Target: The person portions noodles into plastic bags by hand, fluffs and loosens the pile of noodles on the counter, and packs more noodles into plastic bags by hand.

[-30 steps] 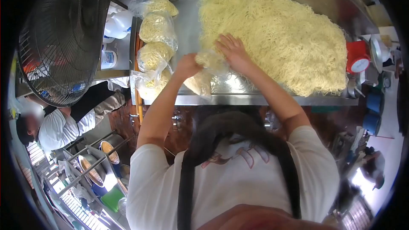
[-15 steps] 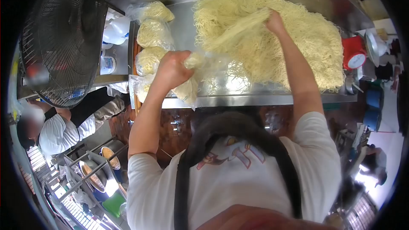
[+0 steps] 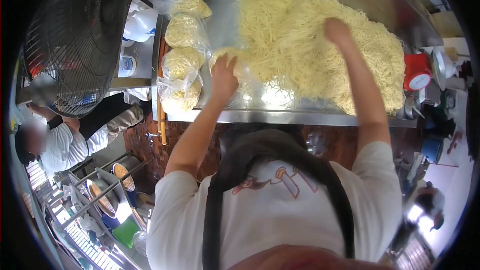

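A wide heap of pale yellow noodles covers much of the metal table. My right hand is at the upper part of this heap, blurred, and its fingers do not show clearly. My left hand rests against a clear plastic bag of noodles left of the heap, its fingers stretched out and apart. Further left stand several filled noodle bags, among them an upper one, a middle one and a lower one.
A metal table has a raised back wall. A red scale stands at its right end. To the left are a large fan, white jugs and a person. Pots sit on a lower-left rack.
My left hand has released the bag and moved right with fingers extended. The noodle strands lifted by my right hand are down on the heap, and that hand has shifted slightly right.
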A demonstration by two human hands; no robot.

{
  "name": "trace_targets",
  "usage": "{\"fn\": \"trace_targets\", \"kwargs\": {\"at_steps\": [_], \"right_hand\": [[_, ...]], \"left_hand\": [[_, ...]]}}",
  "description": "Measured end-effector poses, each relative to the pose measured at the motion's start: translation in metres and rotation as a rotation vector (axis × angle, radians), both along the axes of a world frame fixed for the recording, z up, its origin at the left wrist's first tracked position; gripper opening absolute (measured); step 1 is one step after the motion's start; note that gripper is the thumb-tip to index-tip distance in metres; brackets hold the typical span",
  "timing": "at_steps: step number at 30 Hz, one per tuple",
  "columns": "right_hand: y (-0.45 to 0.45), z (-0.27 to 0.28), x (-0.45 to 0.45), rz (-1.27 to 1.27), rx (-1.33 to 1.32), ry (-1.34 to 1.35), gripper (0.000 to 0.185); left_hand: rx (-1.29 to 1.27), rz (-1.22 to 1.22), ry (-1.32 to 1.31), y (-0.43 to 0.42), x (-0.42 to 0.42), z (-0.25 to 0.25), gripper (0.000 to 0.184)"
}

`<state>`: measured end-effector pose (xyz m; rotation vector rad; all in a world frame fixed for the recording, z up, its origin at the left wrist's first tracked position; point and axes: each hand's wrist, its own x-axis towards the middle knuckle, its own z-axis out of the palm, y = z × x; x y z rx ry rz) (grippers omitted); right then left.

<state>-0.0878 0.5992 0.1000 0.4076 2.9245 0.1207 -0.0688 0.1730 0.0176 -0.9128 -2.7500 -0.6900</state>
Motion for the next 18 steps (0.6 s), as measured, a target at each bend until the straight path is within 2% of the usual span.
{"fn": "trace_targets", "kwargs": {"at_steps": [1,2,3,5,6,7,8,10,11,14,15,17,18], "right_hand": [[-0.048,0.001,0.003,0.086,-0.059,-0.11,0.024],[-0.074,-0.033,0.004,0.291,-0.163,-0.105,0.032],[-0.111,-0.032,0.012,0.566,-0.213,-0.034,0.042],[-0.156,-0.088,0.026,0.787,-0.472,0.408,0.033],[-0.172,-0.12,0.025,0.826,-0.411,0.386,0.037],[-0.186,-0.142,0.022,0.874,-0.354,0.368,0.041],[-0.198,-0.151,0.021,0.813,-0.384,0.244,0.042],[-0.215,-0.145,0.013,0.69,-0.45,0.027,0.043],[-0.22,-0.138,0.01,0.619,-0.486,-0.071,0.044],[-0.22,-0.152,0.014,0.437,-0.828,-0.097,0.046],[-0.221,-0.143,0.012,0.428,-0.888,-0.136,0.047],[-0.222,-0.113,0.009,0.401,-1.004,-0.22,0.05],[-0.223,-0.094,0.003,0.129,-1.23,-0.26,0.054]], "left_hand": [[0.134,0.073,-0.057,-0.001,0.019,0.016,0.041],[0.264,0.147,-0.112,-0.003,0.039,0.027,0.042],[0.333,0.186,-0.226,-0.003,0.055,0.017,0.046],[0.374,0.248,-0.485,0.01,0.075,0.01,0.053],[0.35,0.277,-0.624,0.021,0.075,0.013,0.055],[0.349,0.254,-0.504,0.029,0.069,0.0,0.051],[0.34,0.234,-0.385,0.033,0.06,-0.022,0.048],[0.428,0.245,-0.487,0.036,0.031,-0.052,0.038],[0.495,0.327,-0.542,0.038,0.026,-0.028,0.024],[0.652,0.316,-0.571,0.037,0.015,0.01,0.012],[0.633,0.288,-0.604,0.035,0.014,0.025,0.009],[0.609,0.085,-0.45,0.033,0.023,0.042,0.008],[0.596,-0.016,-0.37,0.036,0.026,0.049,0.008]]}}
